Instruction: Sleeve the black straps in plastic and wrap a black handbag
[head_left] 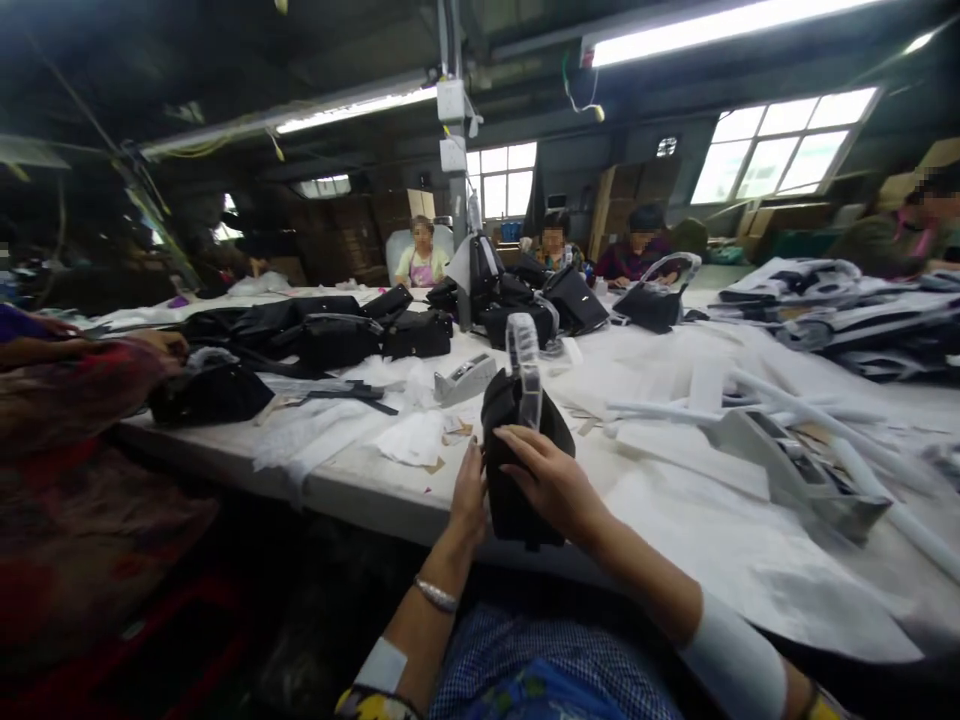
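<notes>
A black bag [517, 500] stands upright at the table's front edge, its handle [523, 350] wrapped in clear plastic and sticking up. On the bag's left side is my left hand [469, 495], pressed against it with the fingers pointing up. My right hand [551, 482] lies over the bag's right side, its fingers bent onto the black surface. Both hands hold the bag between them. Behind it on the table sits a small grey box [465, 380], with crumpled white sheets [412, 435] to the left.
Black bags [341, 340] are piled across the table. At the right lie a grey tray [806, 470], white tubing and plastic sheets [765, 560]. A person's arm [90, 350] is at the left, near another black bag [210, 390]. Several people sit beyond a post [459, 230].
</notes>
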